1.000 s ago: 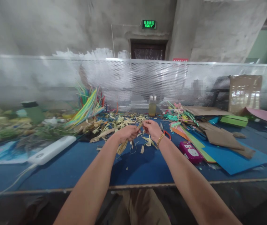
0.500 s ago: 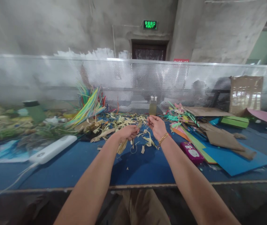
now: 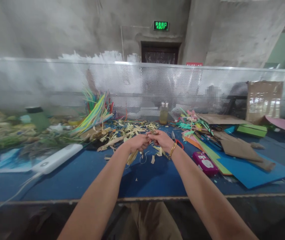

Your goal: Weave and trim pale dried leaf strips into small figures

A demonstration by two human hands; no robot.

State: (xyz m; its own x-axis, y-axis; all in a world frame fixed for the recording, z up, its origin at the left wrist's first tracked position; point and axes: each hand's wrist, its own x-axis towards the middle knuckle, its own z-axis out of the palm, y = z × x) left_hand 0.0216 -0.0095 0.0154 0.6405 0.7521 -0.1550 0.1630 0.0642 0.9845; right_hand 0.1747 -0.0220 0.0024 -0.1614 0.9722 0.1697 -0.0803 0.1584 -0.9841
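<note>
My left hand (image 3: 136,142) is closed around a bundle of pale straw-like leaf strips (image 3: 131,156) that hang down below the fist. My right hand (image 3: 162,140), with a gold bracelet on the wrist, is closed in a pinch on the top end of the same strips, touching the left hand. Both hands hover just above a blue table (image 3: 147,176). Behind them lies a heap of loose pale strips (image 3: 129,130).
A white power bank (image 3: 56,158) with a cable lies at left, near a green bottle (image 3: 37,118) and coloured strips (image 3: 96,111). At right are a pink case (image 3: 204,162), red-handled scissors (image 3: 178,142), coloured paper sheets (image 3: 247,166) and brown paper. A small bottle (image 3: 163,113) stands before a perforated metal screen.
My right hand had lifted away to the right from the left hand half a second ago; now it has come back and meets the left hand at the top of the strips.
</note>
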